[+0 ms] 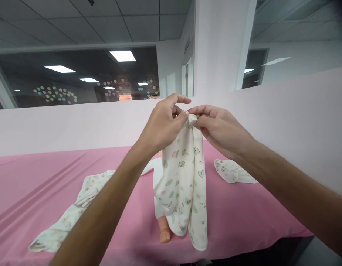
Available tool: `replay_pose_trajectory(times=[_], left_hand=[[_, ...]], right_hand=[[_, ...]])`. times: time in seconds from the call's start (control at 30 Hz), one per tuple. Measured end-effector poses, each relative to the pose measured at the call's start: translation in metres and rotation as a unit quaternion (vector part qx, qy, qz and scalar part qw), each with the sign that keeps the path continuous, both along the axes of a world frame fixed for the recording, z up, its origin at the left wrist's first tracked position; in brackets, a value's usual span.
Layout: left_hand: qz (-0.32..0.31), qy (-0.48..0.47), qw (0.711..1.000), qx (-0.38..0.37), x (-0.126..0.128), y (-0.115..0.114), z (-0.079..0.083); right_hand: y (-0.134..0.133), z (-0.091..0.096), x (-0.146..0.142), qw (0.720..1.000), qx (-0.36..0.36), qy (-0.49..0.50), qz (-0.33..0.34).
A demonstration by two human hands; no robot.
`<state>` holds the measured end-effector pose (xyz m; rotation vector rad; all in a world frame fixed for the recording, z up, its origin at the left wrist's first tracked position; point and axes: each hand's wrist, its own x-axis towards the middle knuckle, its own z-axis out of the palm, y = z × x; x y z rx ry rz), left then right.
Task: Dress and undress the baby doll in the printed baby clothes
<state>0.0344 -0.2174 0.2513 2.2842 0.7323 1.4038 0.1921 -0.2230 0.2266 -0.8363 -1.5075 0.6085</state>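
Observation:
White footed baby pants (184, 177) with small green and pink animal and leaf prints hang upright, their two legs dangling. At their top edge, my left hand (171, 118) pinches the cloth between thumb and fingers, its index finger stretched out above. My right hand (216, 125) grips the same top edge just to the right, fingertips close to the left ones. Behind the pants lies a baby doll (164, 229) in a white top; one foot and a sleeve show, while most of its body is hidden.
A pink cloth (126, 221) covers the table. Left of the doll lies a printed baby garment (68, 218), partly behind my left forearm. A small printed cloth piece (232, 171) lies to the right. A white wall (76, 129) with windows stands behind.

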Motion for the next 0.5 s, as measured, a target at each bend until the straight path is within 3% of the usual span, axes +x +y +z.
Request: replay_pose_trajectory(times=[0.2,0.5], left_hand=[[-0.013,0.029,0.999,0.029,-0.003,-0.002,0.002],[0.013,0.055,0.993,0.103,0.008,0.007,-0.013]], right_hand=[[0.005,-0.001,0.006,0.999,0.015,-0.015,-0.031],[-0.013,-0.005,0.001,0.988,-0.071,0.052,0.128]])
